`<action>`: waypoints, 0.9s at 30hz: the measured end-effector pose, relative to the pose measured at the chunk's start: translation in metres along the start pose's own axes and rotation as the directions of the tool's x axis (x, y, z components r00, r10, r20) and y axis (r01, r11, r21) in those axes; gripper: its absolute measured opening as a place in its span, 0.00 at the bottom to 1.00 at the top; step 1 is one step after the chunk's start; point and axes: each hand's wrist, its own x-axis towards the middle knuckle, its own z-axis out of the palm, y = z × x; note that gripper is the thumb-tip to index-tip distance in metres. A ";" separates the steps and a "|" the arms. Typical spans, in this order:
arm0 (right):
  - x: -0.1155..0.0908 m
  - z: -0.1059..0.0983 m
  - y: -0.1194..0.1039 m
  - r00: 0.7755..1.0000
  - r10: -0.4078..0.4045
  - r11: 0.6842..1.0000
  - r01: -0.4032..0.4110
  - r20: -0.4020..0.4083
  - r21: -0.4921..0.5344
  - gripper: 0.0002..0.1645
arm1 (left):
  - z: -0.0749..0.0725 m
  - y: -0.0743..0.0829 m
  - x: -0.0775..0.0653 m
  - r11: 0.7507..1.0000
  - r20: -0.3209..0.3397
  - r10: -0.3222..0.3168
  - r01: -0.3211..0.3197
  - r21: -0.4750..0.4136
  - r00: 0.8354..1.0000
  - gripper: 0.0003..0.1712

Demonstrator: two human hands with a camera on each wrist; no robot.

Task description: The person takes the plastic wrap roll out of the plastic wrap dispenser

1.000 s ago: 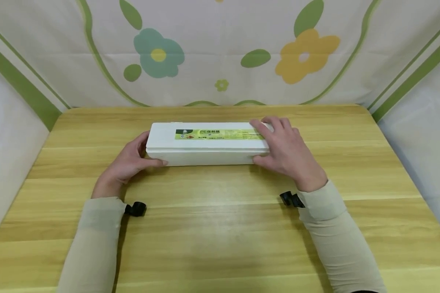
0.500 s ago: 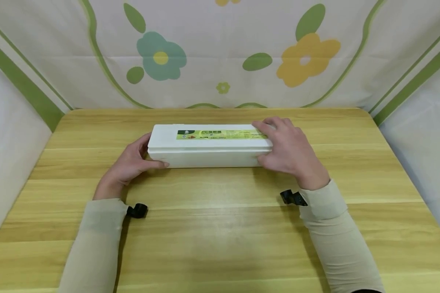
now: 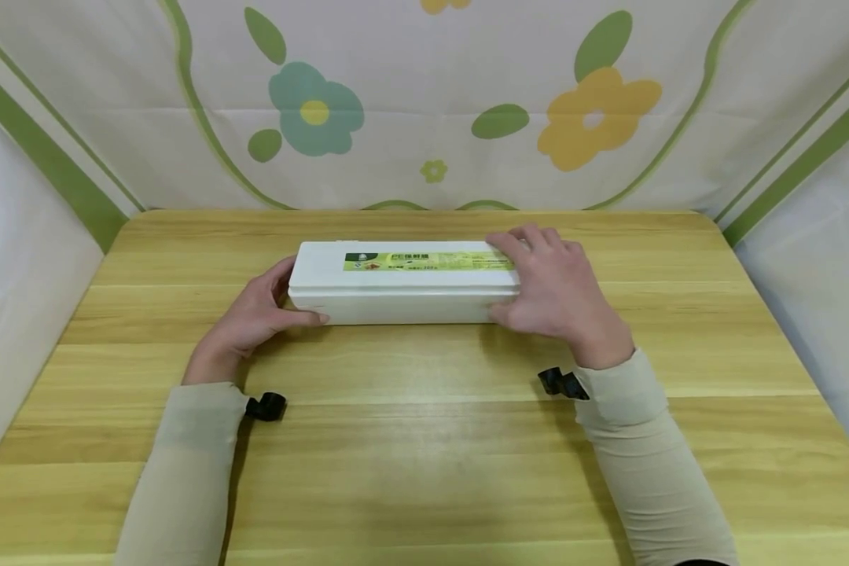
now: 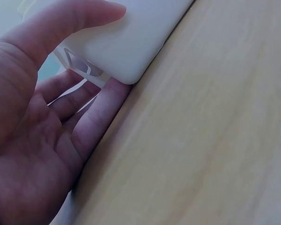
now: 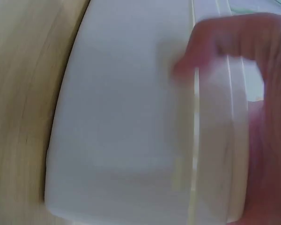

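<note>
A long white cling film box (image 3: 396,306) with a closed lid lies crosswise on the wooden table, a green and yellow label (image 3: 424,262) on top. My left hand (image 3: 258,306) holds its left end, thumb on the front face and the other fingers round the end. In the left wrist view, one finger (image 4: 100,110) reaches the bottom corner by the table. My right hand (image 3: 555,291) grips the right end, index finger over the lid and thumb on the front. Blurred in the right wrist view, that thumb (image 5: 194,58) is by the lid seam. The box's back is hidden.
The wooden table (image 3: 410,472) stretches from the box towards the person. Behind it hangs a white cloth (image 3: 396,47) printed with flowers and leaves. Black camera mounts (image 3: 267,406) stick out from both sleeve cuffs.
The head view has shifted slightly. The box stays in place with its lid closed, and the left hand keeps its hold. My right thumb has slid a little along the front.
</note>
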 end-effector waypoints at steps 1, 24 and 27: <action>0.000 0.002 -0.001 1.000 -0.002 1.000 0.001 -0.010 -0.013 0.52 | 0.000 0.000 0.000 1.000 0.001 0.001 -0.001 0.002 1.000 0.60; 0.021 0.026 -0.039 0.959 -0.168 0.974 0.126 -0.226 -0.191 0.58 | 0.003 0.000 0.002 1.000 0.000 0.000 0.000 0.021 1.000 0.60; 0.021 0.028 -0.038 0.939 -0.195 0.969 0.140 -0.282 -0.204 0.56 | 0.002 -0.001 0.003 1.000 -0.003 -0.002 0.002 0.023 1.000 0.60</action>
